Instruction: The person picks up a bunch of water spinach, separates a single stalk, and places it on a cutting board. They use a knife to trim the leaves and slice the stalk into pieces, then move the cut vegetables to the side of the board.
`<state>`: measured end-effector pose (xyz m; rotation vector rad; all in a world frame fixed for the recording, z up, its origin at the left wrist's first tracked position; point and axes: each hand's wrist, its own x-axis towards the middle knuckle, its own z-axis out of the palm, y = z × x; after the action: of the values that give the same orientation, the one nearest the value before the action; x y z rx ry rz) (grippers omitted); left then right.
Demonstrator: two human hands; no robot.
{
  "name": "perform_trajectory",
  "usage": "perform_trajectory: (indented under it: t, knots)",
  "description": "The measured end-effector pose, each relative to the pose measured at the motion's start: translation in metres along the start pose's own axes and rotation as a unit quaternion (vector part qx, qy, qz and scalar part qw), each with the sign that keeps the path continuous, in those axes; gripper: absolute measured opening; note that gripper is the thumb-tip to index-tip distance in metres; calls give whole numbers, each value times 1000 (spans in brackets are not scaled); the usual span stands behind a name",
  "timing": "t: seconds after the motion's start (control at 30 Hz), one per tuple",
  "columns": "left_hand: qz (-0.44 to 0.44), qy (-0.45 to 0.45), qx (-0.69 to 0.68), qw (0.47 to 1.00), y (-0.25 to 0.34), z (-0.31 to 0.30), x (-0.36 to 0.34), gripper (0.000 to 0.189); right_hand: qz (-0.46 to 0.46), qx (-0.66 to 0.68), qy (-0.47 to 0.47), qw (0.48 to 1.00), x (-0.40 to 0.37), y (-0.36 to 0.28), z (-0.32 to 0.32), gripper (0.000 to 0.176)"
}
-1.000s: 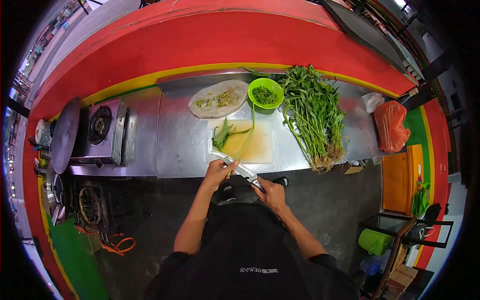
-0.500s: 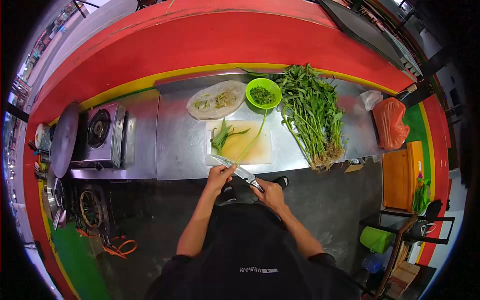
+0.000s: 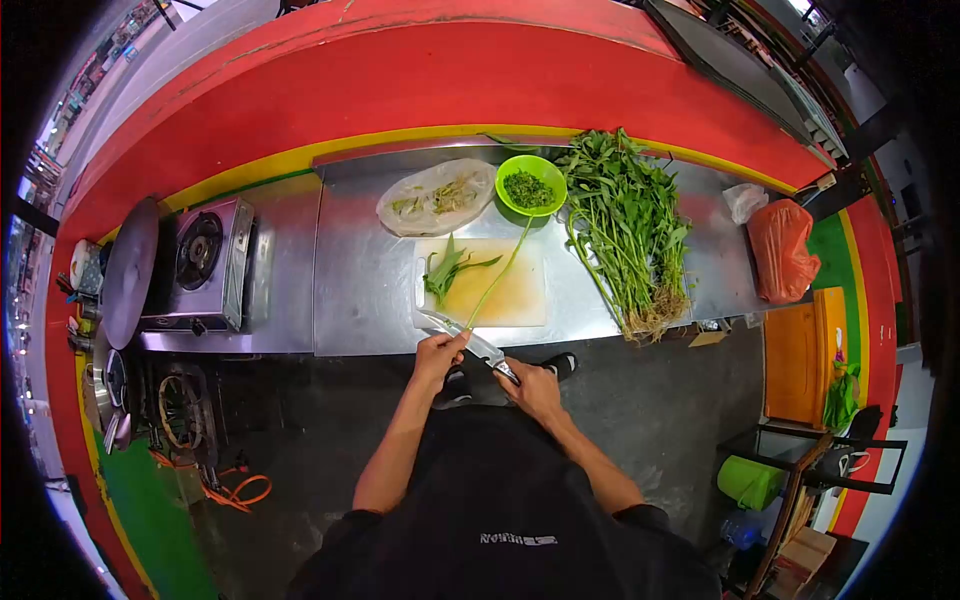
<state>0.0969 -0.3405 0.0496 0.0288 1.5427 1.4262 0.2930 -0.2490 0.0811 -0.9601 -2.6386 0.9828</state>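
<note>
My right hand [image 3: 535, 390] is closed around the handle of a knife [image 3: 487, 352], its blade angled up and left in front of the counter edge. Between the fingers of my left hand [image 3: 438, 358] is the lower end of a long pale-green stem [image 3: 499, 277], close against the blade. This stem stretches up across a white cutting board [image 3: 532, 312] toward a bright green bowl [image 3: 506, 202] of chopped greens. A few leafy pieces [image 3: 446, 274] lie on the board's left half. To the right spreads a big bunch of leafy greens [image 3: 630, 225] with roots toward me.
A clear plastic bag [image 3: 392, 218] with trimmings lies behind the board. At left stand a gas stove [image 3: 205, 262] and a large round lid [image 3: 132, 270]. An orange-red plastic bag [image 3: 780, 255] sits at the counter's right end. A red wall [image 3: 450, 85] runs behind.
My right hand and the knife have shifted slightly left, closer to my left hand. The stem's upper end has moved slightly left. The view has shifted a little.
</note>
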Motion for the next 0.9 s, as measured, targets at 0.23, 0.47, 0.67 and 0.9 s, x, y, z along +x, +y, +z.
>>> perform_trajectory:
  t: [0.23,0.47,0.67,0.9]
  knots:
    - [5,-13,14,1000,-7,-2,1,33,-4,-19,-13,1000,-4,4,-7,30]
    - [-3,-11,17,1000,-10,1,-5,31,-17,-36,-28,999,-10,15,-6,31]
    - [6,0,-8,1000,-18,2,-5,32,-13,-34,-13,999,-13,13,-2,32]
    - [-20,-15,-27,999,-12,0,-9,30,-10,-12,-7,1000,-11,1,-3,35]
